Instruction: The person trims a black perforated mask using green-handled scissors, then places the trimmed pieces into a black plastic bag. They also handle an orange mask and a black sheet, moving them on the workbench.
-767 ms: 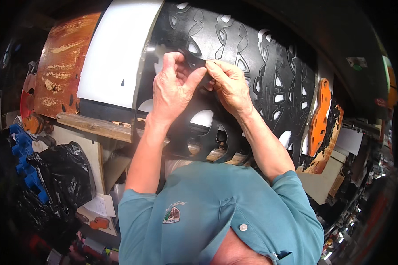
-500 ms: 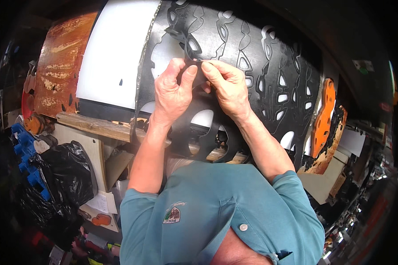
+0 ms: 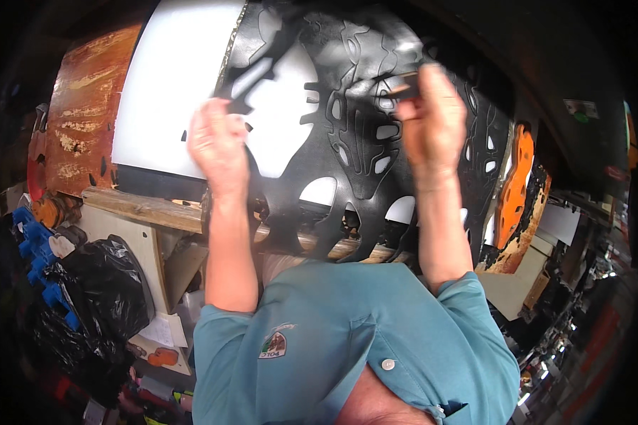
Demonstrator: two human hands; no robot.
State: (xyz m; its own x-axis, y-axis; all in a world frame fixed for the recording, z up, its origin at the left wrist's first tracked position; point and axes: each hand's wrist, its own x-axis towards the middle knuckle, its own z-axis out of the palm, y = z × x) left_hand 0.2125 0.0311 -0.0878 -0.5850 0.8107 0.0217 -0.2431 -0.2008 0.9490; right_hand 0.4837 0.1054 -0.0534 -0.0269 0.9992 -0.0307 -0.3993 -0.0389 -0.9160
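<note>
A large black sheet (image 3: 290, 202), leather-like, lies over the work surface, die-cut with many curved shapes and holes. White board shows through its openings. My left hand (image 3: 221, 152) is blurred, its fingers closed on a dangling black cut strip (image 3: 256, 79) at the sheet's left part. Farther right, my right hand (image 3: 436, 124) is raised over the sheet. Its thumb and fingers pinch a small dark cut piece (image 3: 403, 91), smeared by motion, so its outline is hard to make out.
A white board (image 3: 181, 92) and a scuffed reddish-brown board (image 3: 92, 110) lie to the left. A wooden rail (image 3: 145, 209) runs along the near edge. An orange cutting template (image 3: 515, 188) is at the right. A black plastic bag (image 3: 106, 283) sits lower left.
My hands were together at the middle over a black piece; now they are wide apart, left hand to the left, right hand up and right. A larger opening shows in the sheet.
</note>
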